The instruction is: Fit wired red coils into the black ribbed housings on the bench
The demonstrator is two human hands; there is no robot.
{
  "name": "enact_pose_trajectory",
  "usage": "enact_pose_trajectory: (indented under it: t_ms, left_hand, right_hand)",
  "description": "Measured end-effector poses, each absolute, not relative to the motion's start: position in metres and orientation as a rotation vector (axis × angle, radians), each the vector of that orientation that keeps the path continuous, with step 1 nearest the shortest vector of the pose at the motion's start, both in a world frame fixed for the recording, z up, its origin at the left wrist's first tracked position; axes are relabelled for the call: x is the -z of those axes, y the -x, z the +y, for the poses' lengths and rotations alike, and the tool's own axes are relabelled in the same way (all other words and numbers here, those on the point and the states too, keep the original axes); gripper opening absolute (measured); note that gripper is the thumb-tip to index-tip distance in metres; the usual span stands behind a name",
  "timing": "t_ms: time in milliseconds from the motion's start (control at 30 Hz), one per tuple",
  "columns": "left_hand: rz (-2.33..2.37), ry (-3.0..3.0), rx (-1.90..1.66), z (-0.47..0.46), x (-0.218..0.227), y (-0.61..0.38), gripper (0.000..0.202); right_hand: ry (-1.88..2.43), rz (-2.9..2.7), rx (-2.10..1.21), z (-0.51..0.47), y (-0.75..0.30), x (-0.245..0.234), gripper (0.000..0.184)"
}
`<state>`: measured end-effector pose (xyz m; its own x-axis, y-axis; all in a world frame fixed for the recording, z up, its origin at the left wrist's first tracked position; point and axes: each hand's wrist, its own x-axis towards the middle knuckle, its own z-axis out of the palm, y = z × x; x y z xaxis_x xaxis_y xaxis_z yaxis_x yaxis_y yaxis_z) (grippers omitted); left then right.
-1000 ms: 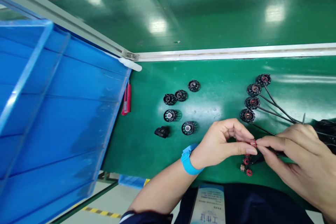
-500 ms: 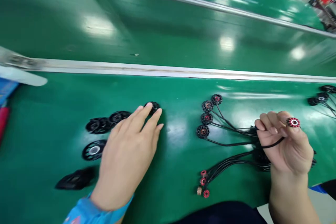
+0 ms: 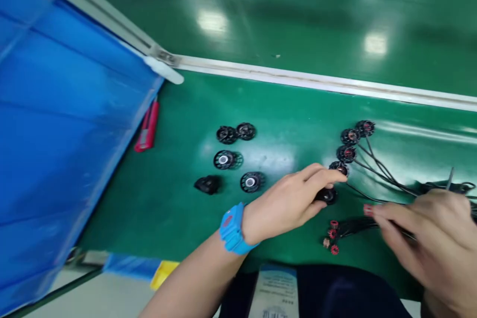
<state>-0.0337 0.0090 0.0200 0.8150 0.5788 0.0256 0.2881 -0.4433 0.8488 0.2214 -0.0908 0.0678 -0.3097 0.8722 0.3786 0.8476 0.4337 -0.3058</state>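
Note:
My left hand (image 3: 294, 198), with a blue watch (image 3: 233, 228) on the wrist, is closed on a black round motor housing (image 3: 328, 196) just above the table. In my right hand (image 3: 436, 233) a small red wound motor stator (image 3: 368, 210) is pinched between thumb and finger. A thin grey rod (image 3: 450, 178) sticks up behind the right hand; I cannot tell whether it is held. Beyond my left fingers lie several black motors (image 3: 347, 153) on black cables. Nearer me is a cluster of red stators (image 3: 333, 233) on their cables (image 3: 357, 226).
On the green table (image 3: 179, 169) lie several loose black motor housings (image 3: 250, 182), left of my hands. A red-handled cutter (image 3: 147, 129) rests against the blue plastic sheet (image 3: 74, 109) at the left. A white rail (image 3: 279, 74) runs along the back.
My left hand has picked up a black housing and carried it right, close to the stator. The right hand has turned over and lowered, still pinching the stator. The view has swung left.

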Motion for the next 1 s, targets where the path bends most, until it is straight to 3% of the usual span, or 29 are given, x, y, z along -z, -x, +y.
enact_pose_trajectory:
  t_ms: [200, 733, 900, 1000]
  left_hand:
    - [0.472, -1.925, -0.415, 0.008, -0.014, 0.027, 0.072]
    - [0.531, -1.958, -0.49, 0.001, 0.004, 0.008, 0.052]
    - [0.537, -1.939, -0.52, -0.003, 0.008, 0.006, 0.049]
    - [0.592, -1.959, -0.5, -0.006, 0.009, 0.004, 0.036]
  right_hand:
    - [1.312, -2.532, -0.046, -0.087, -0.198, -0.045, 0.021]
    - [1.252, -2.834, 0.233, -0.085, -0.2, -0.064, 0.03]
    - [1.452, -2.815, 0.123, -0.078, -0.189, -0.069, 0.03]
    - [1.493, -2.736, 0.016, -0.076, -0.192, -0.072, 0.028]
